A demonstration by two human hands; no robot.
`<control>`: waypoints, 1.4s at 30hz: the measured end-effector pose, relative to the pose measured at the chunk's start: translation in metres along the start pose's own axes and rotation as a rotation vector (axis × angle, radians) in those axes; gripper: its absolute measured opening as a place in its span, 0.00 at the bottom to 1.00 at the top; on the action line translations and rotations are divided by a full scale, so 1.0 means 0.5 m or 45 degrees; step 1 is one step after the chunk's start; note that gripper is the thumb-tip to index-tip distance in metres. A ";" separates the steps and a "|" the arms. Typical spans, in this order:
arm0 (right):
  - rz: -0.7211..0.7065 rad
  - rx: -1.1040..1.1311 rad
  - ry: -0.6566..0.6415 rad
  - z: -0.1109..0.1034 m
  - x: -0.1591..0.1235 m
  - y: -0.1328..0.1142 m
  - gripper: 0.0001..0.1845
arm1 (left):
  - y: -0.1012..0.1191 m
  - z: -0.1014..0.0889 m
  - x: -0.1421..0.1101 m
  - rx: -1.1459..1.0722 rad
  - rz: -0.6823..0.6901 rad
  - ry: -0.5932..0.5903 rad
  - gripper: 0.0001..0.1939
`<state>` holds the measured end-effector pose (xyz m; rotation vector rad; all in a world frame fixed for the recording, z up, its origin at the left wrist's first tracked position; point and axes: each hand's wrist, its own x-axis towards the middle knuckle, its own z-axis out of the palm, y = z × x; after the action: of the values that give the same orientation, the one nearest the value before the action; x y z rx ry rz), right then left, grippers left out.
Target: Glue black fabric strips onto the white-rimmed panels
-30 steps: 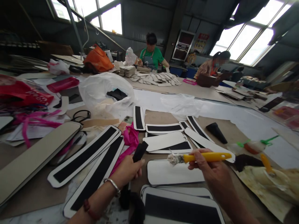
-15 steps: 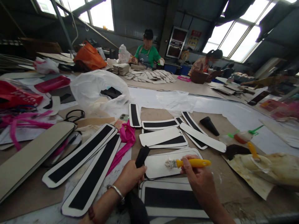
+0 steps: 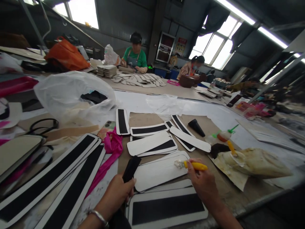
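My right hand (image 3: 204, 181) is closed around the yellow handle of a brush (image 3: 195, 165). Its pale, glue-caked bristles rest on or just over a white curved panel (image 3: 159, 171), toward its right end. In my left hand (image 3: 116, 192) a black strip (image 3: 132, 168) is gripped between thumb and fingers, its end sticking up beside the panel's left edge. Nearer me lies a white-edged panel with a black strip on it (image 3: 166, 208), atop others like it. Beyond the white panel are more pieces, among them a plain white one (image 3: 149, 143) lying across black-centred ones.
Long black-centred panels (image 3: 52, 171) lie at left by a pink cloth strip (image 3: 113, 141) and a phone (image 3: 107, 127). A clear plastic bag (image 3: 54, 92) stands behind. To the right are a stained glue container (image 3: 259, 162) and a black cone (image 3: 196, 127). Co-workers sit across the table.
The view has swung to the right, so things appear shifted left. The brush has moved rightward along the white panel. Both hands keep their hold.
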<state>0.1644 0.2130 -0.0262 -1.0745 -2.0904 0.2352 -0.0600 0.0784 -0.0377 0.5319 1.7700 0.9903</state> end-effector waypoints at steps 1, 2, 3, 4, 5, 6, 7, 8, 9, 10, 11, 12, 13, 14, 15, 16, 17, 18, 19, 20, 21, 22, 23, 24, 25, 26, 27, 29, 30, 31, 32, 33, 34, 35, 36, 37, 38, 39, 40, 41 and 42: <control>-0.035 -0.050 0.015 -0.010 0.004 0.008 0.13 | -0.001 0.000 0.001 -0.003 -0.001 -0.002 0.14; -0.067 -0.089 0.026 -0.018 0.006 0.014 0.12 | -0.003 0.000 0.002 -0.005 -0.001 -0.007 0.14; -0.097 -0.115 0.037 -0.025 0.008 0.017 0.11 | -0.005 0.000 0.002 -0.003 0.000 -0.010 0.15; -0.125 -0.132 0.042 -0.030 0.009 0.019 0.10 | -0.007 -0.001 0.003 0.001 0.001 -0.014 0.15; -0.155 -0.143 0.050 -0.032 0.007 0.018 0.09 | -0.010 0.000 0.004 0.005 0.007 -0.013 0.15; -0.187 -0.151 0.056 -0.031 0.004 0.016 0.07 | -0.014 0.000 0.006 0.006 0.013 -0.014 0.15; -0.219 -0.157 0.058 -0.027 -0.001 0.012 0.06 | -0.017 0.001 0.007 0.001 0.022 -0.009 0.15; -0.248 -0.157 0.055 -0.020 -0.009 0.006 0.05 | -0.020 0.003 0.007 -0.011 0.036 0.002 0.15; -0.270 -0.149 0.045 -0.012 -0.018 -0.002 0.05 | -0.022 0.005 0.007 -0.024 0.053 0.018 0.15; -0.286 -0.133 0.031 -0.004 -0.028 -0.012 0.05 | -0.023 0.007 0.007 -0.036 0.070 0.040 0.15; -0.298 -0.102 0.008 0.004 -0.037 -0.022 0.05 | -0.022 0.009 0.006 -0.047 0.086 0.066 0.15; -0.309 -0.057 -0.020 0.009 -0.045 -0.031 0.05 | -0.021 0.011 0.004 -0.055 0.099 0.094 0.15; -0.324 -0.005 -0.046 0.011 -0.052 -0.038 0.06 | -0.018 0.012 0.002 -0.059 0.110 0.119 0.15; -0.342 0.037 -0.060 0.010 -0.055 -0.042 0.07 | -0.016 0.012 0.000 -0.054 0.116 0.134 0.15; -0.359 0.057 -0.061 0.006 -0.055 -0.042 0.08 | -0.014 0.012 -0.002 -0.047 0.119 0.146 0.16; -0.371 0.048 -0.046 0.001 -0.054 -0.037 0.08 | -0.012 0.011 -0.004 -0.040 0.122 0.154 0.16; -0.376 0.013 -0.019 -0.005 -0.051 -0.029 0.08 | -0.011 0.011 -0.005 -0.034 0.128 0.158 0.16; -0.377 -0.039 0.006 -0.009 -0.048 -0.020 0.08 | -0.012 0.010 -0.005 -0.030 0.135 0.159 0.16; -0.377 -0.091 0.022 -0.011 -0.046 -0.012 0.07 | -0.014 0.010 -0.004 -0.036 0.145 0.158 0.16; -0.376 -0.126 0.022 -0.010 -0.046 -0.007 0.07 | -0.017 0.010 -0.002 -0.049 0.152 0.154 0.16; -0.378 -0.129 0.012 -0.006 -0.049 -0.007 0.07 | -0.022 0.011 0.001 -0.062 0.158 0.150 0.16; -0.381 -0.093 -0.009 0.000 -0.054 -0.013 0.08 | -0.027 0.011 0.005 -0.069 0.165 0.146 0.16; -0.386 -0.021 -0.039 0.008 -0.060 -0.025 0.08 | -0.032 0.011 0.008 -0.068 0.171 0.143 0.16; -0.403 0.079 -0.077 0.016 -0.066 -0.042 0.09 | -0.035 0.011 0.012 -0.060 0.175 0.139 0.17; -0.415 0.200 -0.111 0.022 -0.071 -0.063 0.09 | -0.037 0.008 0.015 -0.043 0.180 0.137 0.17; -0.410 0.328 -0.133 0.024 -0.072 -0.085 0.09 | -0.037 0.004 0.016 -0.020 0.186 0.139 0.18; -0.377 0.444 -0.139 0.023 -0.071 -0.107 0.08 | -0.034 -0.003 0.015 0.001 0.194 0.152 0.18; -0.199 0.606 -0.136 0.007 -0.059 -0.142 0.06 | -0.018 -0.020 0.004 0.019 0.212 0.186 0.17; -0.061 0.657 -0.139 -0.006 -0.050 -0.153 0.07 | -0.006 -0.030 -0.007 0.013 0.207 0.176 0.17; 0.073 0.701 -0.157 -0.019 -0.038 -0.160 0.10 | 0.008 -0.040 -0.021 -0.012 0.198 0.133 0.17; 0.183 0.746 -0.190 -0.031 -0.027 -0.164 0.13 | 0.022 -0.047 -0.036 -0.049 0.163 0.037 0.17; 0.273 0.800 -0.225 -0.040 -0.015 -0.166 0.15 | 0.036 -0.052 -0.052 -0.113 0.129 -0.090 0.16; 0.358 0.861 -0.264 -0.045 -0.005 -0.167 0.16 | 0.048 -0.055 -0.067 -0.193 0.113 -0.242 0.16; 0.439 0.928 -0.318 -0.045 0.004 -0.169 0.17 | 0.058 -0.054 -0.080 -0.281 0.104 -0.374 0.15; 0.518 0.994 -0.397 -0.040 0.009 -0.174 0.18 | 0.065 -0.050 -0.092 -0.349 0.102 -0.483 0.15; 0.592 1.047 -0.491 -0.033 0.012 -0.180 0.19 | 0.071 -0.043 -0.101 -0.383 0.110 -0.581 0.15; 0.652 1.080 -0.587 -0.022 0.012 -0.189 0.20 | 0.074 -0.035 -0.109 -0.400 0.121 -0.644 0.15; 0.677 1.101 -0.685 -0.011 0.010 -0.198 0.22 | 0.077 -0.026 -0.116 -0.412 0.135 -0.667 0.15; 0.682 1.109 -0.763 -0.001 0.006 -0.208 0.23 | 0.078 -0.015 -0.122 -0.424 0.146 -0.663 0.15; 0.674 1.110 -0.816 0.009 0.002 -0.216 0.24 | 0.080 -0.005 -0.129 -0.443 0.152 -0.641 0.15; 0.663 1.113 -0.849 0.017 -0.003 -0.223 0.24 | 0.080 0.005 -0.135 -0.462 0.153 -0.614 0.15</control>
<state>0.0899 0.1431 0.0198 -1.0055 -1.8118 1.7737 -0.0339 0.0530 0.0318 0.5888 1.1127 1.1249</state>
